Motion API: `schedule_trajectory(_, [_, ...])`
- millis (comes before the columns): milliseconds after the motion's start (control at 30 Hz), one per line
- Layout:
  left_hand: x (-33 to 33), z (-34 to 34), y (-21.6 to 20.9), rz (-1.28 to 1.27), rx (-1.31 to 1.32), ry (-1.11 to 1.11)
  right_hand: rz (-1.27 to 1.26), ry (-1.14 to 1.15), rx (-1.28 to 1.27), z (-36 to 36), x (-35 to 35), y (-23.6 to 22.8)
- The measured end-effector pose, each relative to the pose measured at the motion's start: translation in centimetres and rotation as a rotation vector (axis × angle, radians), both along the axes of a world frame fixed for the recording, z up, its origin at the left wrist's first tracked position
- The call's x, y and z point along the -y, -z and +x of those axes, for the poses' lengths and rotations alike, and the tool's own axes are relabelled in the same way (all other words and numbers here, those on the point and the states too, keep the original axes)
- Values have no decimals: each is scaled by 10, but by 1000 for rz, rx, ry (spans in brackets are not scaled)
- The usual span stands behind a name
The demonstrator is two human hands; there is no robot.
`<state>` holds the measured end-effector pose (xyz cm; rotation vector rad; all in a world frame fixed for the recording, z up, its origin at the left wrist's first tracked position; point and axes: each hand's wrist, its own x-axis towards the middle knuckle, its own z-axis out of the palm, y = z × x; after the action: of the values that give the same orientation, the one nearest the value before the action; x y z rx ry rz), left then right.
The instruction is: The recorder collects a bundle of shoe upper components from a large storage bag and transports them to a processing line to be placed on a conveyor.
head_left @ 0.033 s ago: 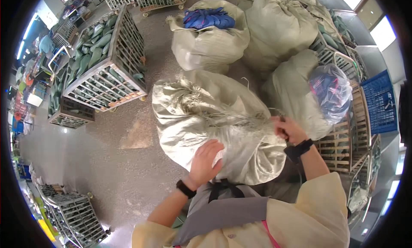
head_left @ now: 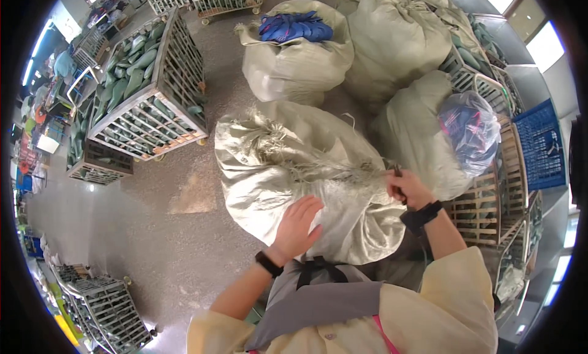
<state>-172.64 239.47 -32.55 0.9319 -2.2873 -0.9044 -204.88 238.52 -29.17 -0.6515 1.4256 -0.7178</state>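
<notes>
A large pale woven sack (head_left: 318, 139) with a frayed, gathered top lies bulging in front of me. My left hand (head_left: 298, 226) rests flat on the near side of this sack, fingers stretched out. At the sack's right end, beside loose frayed strands (head_left: 366, 170), my right hand (head_left: 409, 190) is closed around a small dark tool (head_left: 397, 170). Only the tool's tip and a bit of its lower end show, so its exact kind is unclear.
Behind stands an open sack (head_left: 297, 66) of blue pieces (head_left: 297, 28), beside a full tied sack (head_left: 398, 38). Right are another sack (head_left: 413, 133), a clear plastic bag (head_left: 470, 133), wooden crates (head_left: 478, 204) and a blue crate (head_left: 540, 145). Left, a slatted cart (head_left: 153, 130) holds green foot-shaped forms (head_left: 138, 66).
My left hand has slid slightly up and to the right on the sack. The dark tool in my right hand shows more clearly now. The whole view has shifted a little left.
</notes>
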Motion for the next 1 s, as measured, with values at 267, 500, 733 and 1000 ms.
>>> schedule_trajectory(267, [28,1,75,138,851,-29,-202,482,320,-57,-2,-21])
schedule_trajectory(500, [-57,257,124,716,805,-415,21,1026,667,-127,-11,54])
schedule_trajectory(733, [-33,350,151,1128,-792,-1130,52,903,414,-127,-3,122])
schedule_trajectory(1000, [56,229,146,1075,-306,-700,124,176,-195,-114,6,143])
